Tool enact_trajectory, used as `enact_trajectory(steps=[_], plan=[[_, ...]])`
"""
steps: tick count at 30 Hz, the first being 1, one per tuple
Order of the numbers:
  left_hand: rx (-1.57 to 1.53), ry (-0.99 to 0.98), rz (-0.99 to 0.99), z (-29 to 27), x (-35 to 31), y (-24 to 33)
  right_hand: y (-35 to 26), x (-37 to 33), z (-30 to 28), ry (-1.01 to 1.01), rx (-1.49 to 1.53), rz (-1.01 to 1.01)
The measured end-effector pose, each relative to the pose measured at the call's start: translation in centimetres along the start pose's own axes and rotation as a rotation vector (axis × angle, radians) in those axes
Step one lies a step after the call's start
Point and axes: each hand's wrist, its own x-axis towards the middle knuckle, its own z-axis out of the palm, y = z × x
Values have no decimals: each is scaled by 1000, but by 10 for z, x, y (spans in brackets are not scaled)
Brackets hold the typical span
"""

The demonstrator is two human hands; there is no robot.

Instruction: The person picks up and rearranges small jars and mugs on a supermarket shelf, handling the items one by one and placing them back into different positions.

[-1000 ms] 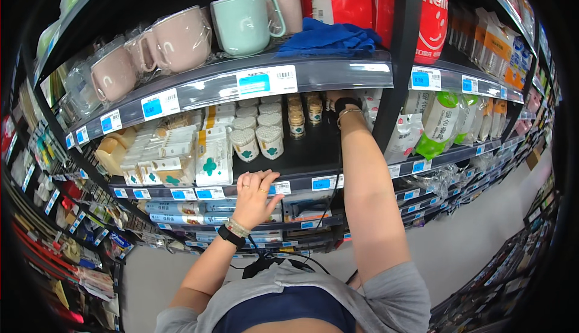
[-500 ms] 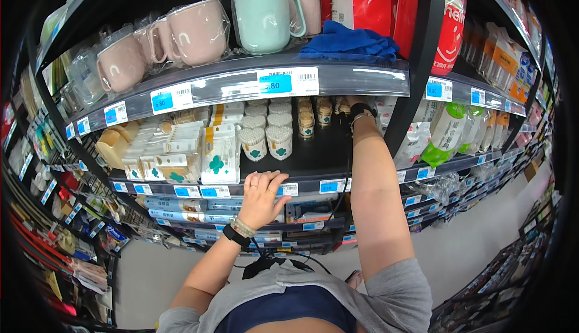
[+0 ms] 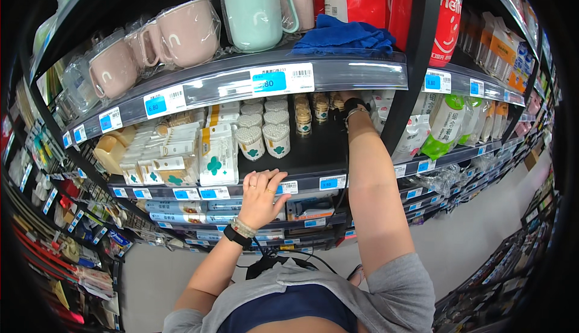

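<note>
My left hand [image 3: 263, 189] rests with its fingers spread over the front edge of the middle shelf [image 3: 313, 183]. My right arm reaches deep into that shelf, beside rows of small clear jars that look like toothpicks [image 3: 303, 122]. The right hand [image 3: 347, 96] is mostly behind the upper shelf's edge, and its fingers are hidden. Left of the jars stand heart-shaped tubs of cotton swabs [image 3: 277, 141] with white tips and green marks. Flat white packs [image 3: 218, 158] with green marks are lined up further left.
Above, the upper shelf holds a mint mug [image 3: 253, 22], wrapped pink mugs [image 3: 188, 31] and a crumpled blue cloth [image 3: 344, 36]. A black upright post [image 3: 416, 49] stands right of my arm. Boxes [image 3: 175, 217] lie on the shelf below.
My view has shifted slightly, so the shelves appear a little further left. The right hand stays deep among the jars, and the left hand keeps its place on the shelf edge.
</note>
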Motion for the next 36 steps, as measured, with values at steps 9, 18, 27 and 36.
enact_trajectory(steps=[9,18,27,36], plan=[[21,4,-7,-1,1,2,2,3,2,4,9,-7],[2,-7,-20,-1,0,1,-23,-6,20,1,27,-19],[-29,8,3,2,0,-1,-31,-9,26,4,25,-10],[-22,14,8,0,1,0,-31,-10,23,-10,26,-10]])
